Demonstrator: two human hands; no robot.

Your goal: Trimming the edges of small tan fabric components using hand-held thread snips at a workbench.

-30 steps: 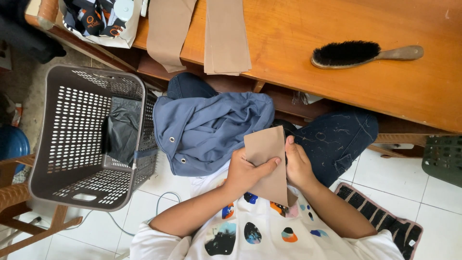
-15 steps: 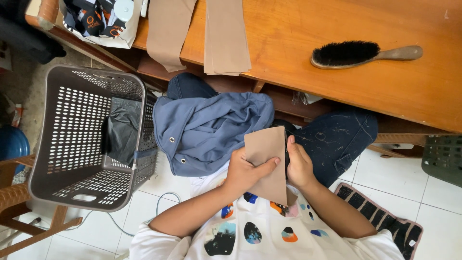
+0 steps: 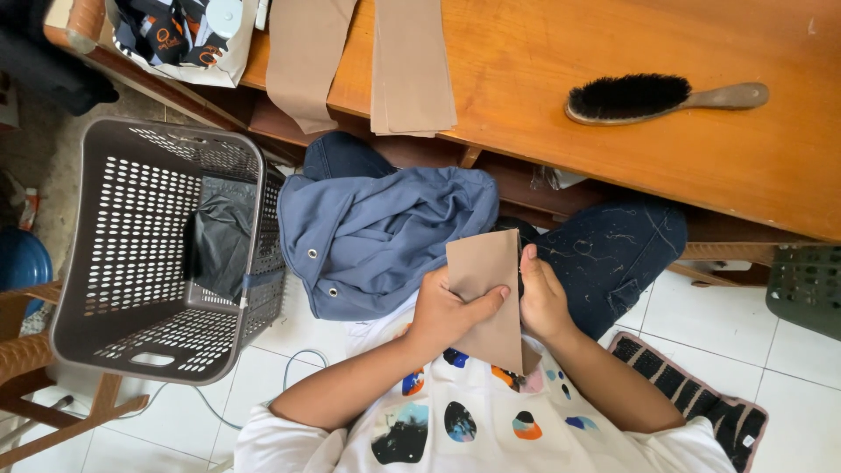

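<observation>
While gripping tan fabric piece point(image 3: 487, 298), both hands point(image 3: 491, 302) curled, thumbs forward.

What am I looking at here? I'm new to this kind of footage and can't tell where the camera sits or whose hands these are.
There is no machine here: a person wears a camera on the head, and it looks straight down at their own lap and two bare hands. The left hand and the right hand both have a grip on a tan piece of fabric, held over the lap. A blue garment lies across the knees. In front is a wooden table with a dark-bristled brush and two tan fabric strips hanging over its edge. On the person's left stands a grey laundry basket with dark cloth inside. The floor is white tile.
</observation>
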